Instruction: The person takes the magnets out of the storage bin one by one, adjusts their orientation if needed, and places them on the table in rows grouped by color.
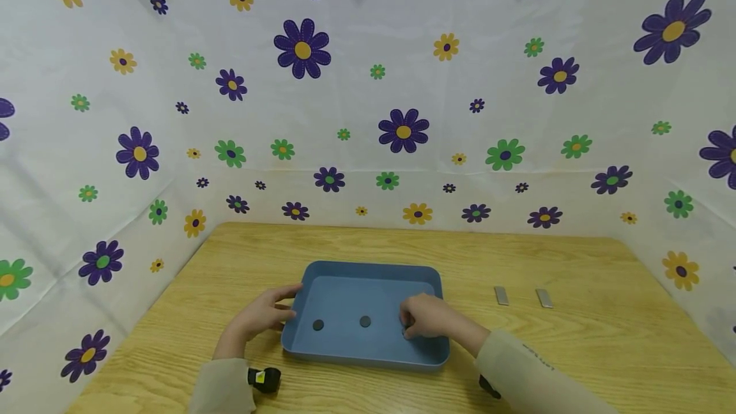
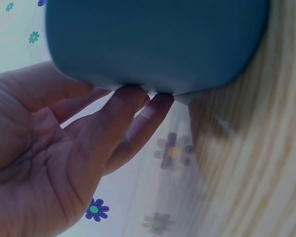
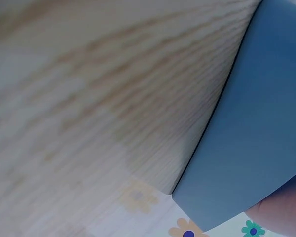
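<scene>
A shallow blue tray (image 1: 339,353) lies on the wooden table. My left hand (image 1: 261,315) is at its left side; in the left wrist view the fingertips (image 2: 130,94) touch the outer wall without curling round it. Inside the tray, my right hand (image 1: 425,317) reaches over the right wall with fingers bent down to the floor. A small dark piece shows at its fingertips, mostly hidden, seemingly pinched there. Two flat dark round discs, a left one (image 1: 318,324) and a middle one (image 1: 365,321), lie on the tray floor. In the right wrist view, the tray wall hides most of that hand.
Two small grey metal rectangular plates, one nearer the tray (image 1: 501,296) and one farther right (image 1: 544,298), lie on the table (image 1: 604,350). A white flower-printed cloth (image 1: 356,94) hangs behind the table and along both sides.
</scene>
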`<state>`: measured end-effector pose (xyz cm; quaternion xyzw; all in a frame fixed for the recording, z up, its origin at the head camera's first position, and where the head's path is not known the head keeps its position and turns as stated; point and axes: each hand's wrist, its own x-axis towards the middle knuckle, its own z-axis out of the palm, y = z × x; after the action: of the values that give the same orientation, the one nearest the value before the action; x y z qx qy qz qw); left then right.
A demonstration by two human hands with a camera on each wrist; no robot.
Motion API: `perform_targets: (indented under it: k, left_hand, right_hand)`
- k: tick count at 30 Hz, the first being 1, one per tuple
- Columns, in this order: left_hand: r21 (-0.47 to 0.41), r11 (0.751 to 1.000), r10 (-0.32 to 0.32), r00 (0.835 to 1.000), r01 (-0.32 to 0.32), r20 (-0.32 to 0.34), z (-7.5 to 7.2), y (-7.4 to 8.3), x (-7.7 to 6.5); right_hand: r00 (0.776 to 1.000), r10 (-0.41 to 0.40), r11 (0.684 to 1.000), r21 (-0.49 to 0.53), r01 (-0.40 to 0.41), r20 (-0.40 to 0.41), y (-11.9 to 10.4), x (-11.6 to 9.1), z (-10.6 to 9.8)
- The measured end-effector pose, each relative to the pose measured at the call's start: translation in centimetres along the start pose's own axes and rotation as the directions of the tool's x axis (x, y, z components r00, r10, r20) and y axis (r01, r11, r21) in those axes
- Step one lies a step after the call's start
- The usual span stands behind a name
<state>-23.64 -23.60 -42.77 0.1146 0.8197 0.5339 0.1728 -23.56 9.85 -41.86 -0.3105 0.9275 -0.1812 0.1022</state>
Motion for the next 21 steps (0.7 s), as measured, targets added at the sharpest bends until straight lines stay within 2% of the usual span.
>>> perform_targets:
  k: [6, 17, 19, 21]
  left_hand:
    - [-0.002, 1.000, -0.002, 1.000, 0.002, -0.002, 0.0, -0.1, 0.1]
    - [0.002, 1.000, -0.007, 1.000, 0.007, -0.004, 0.0, -0.2, 0.1]
    - [0.002, 1.000, -0.009, 1.000, 0.009, -0.007, 0.1, -0.1, 0.1]
    - [0.004, 1.000, -0.009, 1.000, 0.009, -0.010, 0.1, -0.1, 0.1]
  right_hand:
    - [1.000, -0.009, 0.999, 0.032, 0.008, 0.003, 0.0, 0.0, 0.0]
    - [0.995, -0.098, 0.991, 0.091, 0.100, -0.023, 0.1, -0.2, -0.2]
    - [0.993, -0.119, 0.984, 0.128, 0.122, -0.025, 0.4, -0.1, -0.2]
    - [0.983, -0.176, 0.968, 0.171, 0.181, -0.046, 1.3, 0.2, 0.1]
